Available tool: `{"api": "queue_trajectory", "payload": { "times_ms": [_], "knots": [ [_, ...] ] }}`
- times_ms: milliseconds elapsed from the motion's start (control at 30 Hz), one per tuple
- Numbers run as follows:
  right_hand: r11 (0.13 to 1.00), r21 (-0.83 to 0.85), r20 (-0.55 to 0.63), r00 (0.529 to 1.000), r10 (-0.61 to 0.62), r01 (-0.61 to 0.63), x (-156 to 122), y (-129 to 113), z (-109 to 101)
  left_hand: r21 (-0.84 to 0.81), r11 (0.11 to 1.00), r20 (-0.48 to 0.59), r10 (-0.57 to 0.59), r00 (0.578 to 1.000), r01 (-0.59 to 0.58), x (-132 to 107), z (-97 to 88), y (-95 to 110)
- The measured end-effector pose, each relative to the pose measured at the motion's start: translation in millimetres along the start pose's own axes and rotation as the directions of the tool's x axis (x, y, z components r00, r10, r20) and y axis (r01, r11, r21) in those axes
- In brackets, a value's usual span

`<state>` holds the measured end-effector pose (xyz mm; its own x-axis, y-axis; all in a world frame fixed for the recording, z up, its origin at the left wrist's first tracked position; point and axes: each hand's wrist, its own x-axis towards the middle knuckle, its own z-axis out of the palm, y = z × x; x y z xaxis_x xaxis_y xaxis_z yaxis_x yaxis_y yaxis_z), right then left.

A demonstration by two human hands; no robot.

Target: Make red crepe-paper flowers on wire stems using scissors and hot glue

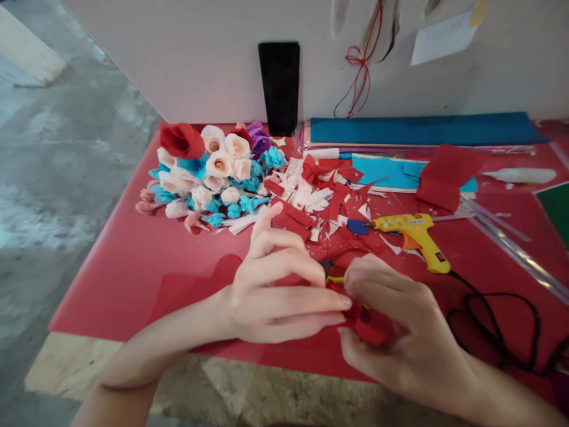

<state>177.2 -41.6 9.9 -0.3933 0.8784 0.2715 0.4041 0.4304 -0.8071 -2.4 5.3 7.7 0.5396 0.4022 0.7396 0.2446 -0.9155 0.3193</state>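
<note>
Both hands meet over the front of the table around a folded piece of red crepe paper (376, 329). My left hand (280, 290) pinches its left edge between the thumb and a fingertip, the other fingers loosely raised. My right hand (409, 332) is wrapped round the paper from the right, its fingers curled and partly covering it. Just behind the fingers lies a pair of pliers (329, 265) with dark jaws and red and yellow on it, partly hidden. A flat red paper sheet (195, 296) lies under my left forearm.
Paper flowers (220, 166) in several colours are heaped at the back left. Beside them are red and white paper scraps (311, 193). A yellow glue gun (411, 228) lies right, its black cord (498, 332) looping forward. A phone (280, 86) leans against the white board (200, 59).
</note>
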Motion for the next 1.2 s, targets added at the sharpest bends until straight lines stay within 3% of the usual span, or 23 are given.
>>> {"api": "queue_trajectory", "payload": {
  "times_ms": [167, 600, 833, 1033, 1200],
  "knots": [
    [1.0, -0.01, -0.017, 1.0, 0.001, -0.001, 0.4, -1.0, -0.5, -0.015, 0.999, -0.093, -0.043, 0.995, 0.042, -4.7, 7.8, 1.3],
    [0.998, 0.037, 0.007, 0.999, 0.051, -0.051, -1.8, 0.6, -5.4, 0.064, 0.998, 0.048, -0.026, 0.998, 0.023, -2.0, -2.3, 2.3],
    [0.996, 0.048, 0.001, 0.997, 0.076, -0.076, -0.5, -0.8, -5.5, 0.047, 0.998, -0.074, -0.031, 0.997, 0.034, -4.9, 3.7, 3.2],
    [0.997, 0.042, 0.015, 0.998, 0.064, -0.065, -0.2, 0.0, -6.1, 0.021, 0.999, -0.059, -0.034, 0.998, 0.036, -8.1, 1.8, 2.1],
    [1.0, -0.003, -0.004, 1.0, 0.025, -0.025, 0.1, 1.7, -6.4, -0.017, 1.0, 0.028, 0.008, 1.0, -0.007, -5.7, -1.4, 0.9]
  ]
}}
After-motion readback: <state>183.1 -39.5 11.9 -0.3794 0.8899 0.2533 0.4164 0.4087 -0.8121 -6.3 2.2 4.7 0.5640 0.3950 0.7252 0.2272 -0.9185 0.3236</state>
